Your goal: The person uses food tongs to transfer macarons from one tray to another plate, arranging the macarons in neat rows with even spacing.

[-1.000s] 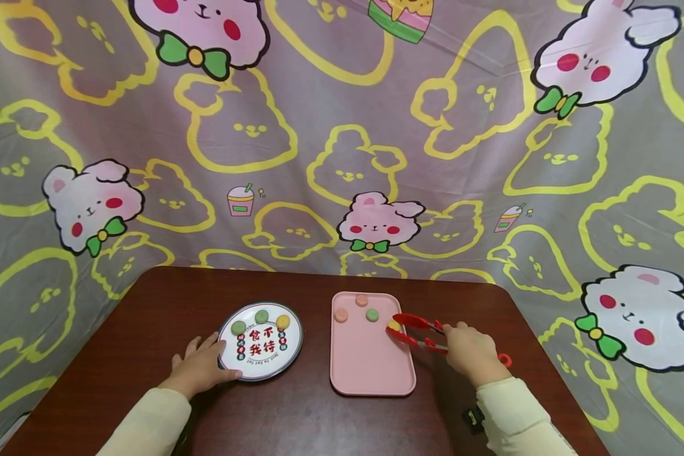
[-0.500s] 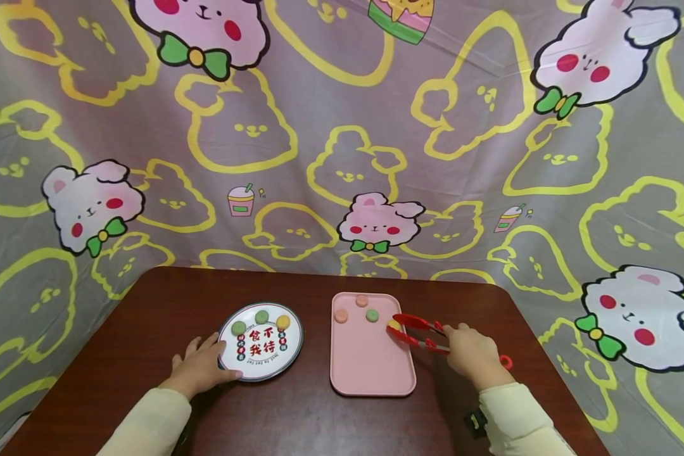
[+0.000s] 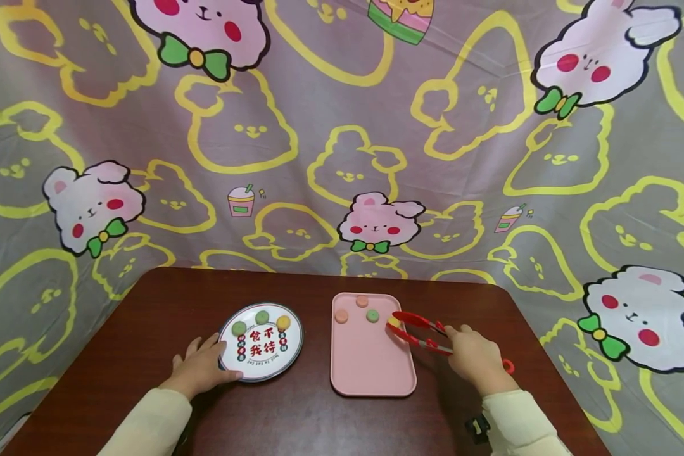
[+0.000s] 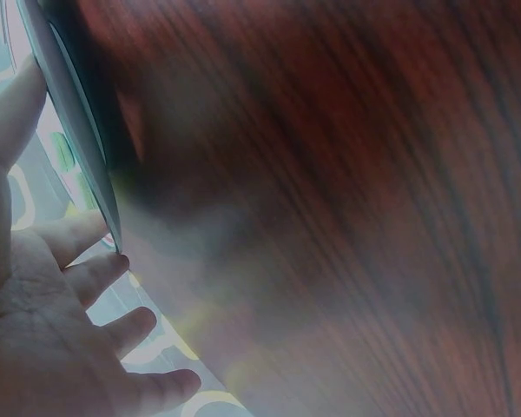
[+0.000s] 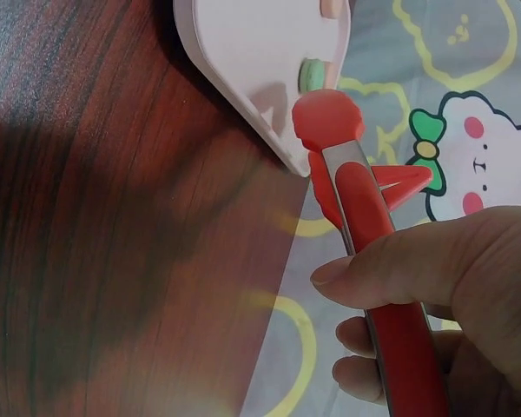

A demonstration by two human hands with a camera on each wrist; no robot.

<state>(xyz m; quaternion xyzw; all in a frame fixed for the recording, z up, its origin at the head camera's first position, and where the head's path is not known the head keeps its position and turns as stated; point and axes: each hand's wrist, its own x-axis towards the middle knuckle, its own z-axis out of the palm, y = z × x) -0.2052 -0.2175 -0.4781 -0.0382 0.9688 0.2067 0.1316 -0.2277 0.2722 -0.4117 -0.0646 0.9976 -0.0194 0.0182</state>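
My left hand (image 3: pixel 199 368) touches the near left rim of a round white plate (image 3: pixel 252 373) with spread, fairly straight fingers. Two green macarons (image 3: pixel 239 327) and a yellow macaron (image 3: pixel 284 322) lie along the plate's far side. In the right wrist view, my right hand (image 5: pixel 469 287) grips red-and-metal tongs (image 5: pixel 365 200), thumb on one arm and fingers on the other. The tongs' red tips sit on either side of another yellow macaron (image 3: pixel 394 322) at the right edge of a pink tray (image 3: pixel 370 364). That macaron is partly hidden by the tips.
Two orange-pink macarons (image 3: pixel 341 316) and a green macaron (image 3: pixel 372 315) lie in the tray's far part. Brown wooden tabletop (image 3: pixel 313 418) separates plate and tray. A small black object (image 3: pixel 477 429) sits by the right sleeve. A cartoon-printed cloth (image 3: pixel 296 190) hangs behind and at both sides.
The tongs' tips have drawn closer together around the yellow macaron, and my right hand has shifted slightly right. My left hand and the plate stay in place.
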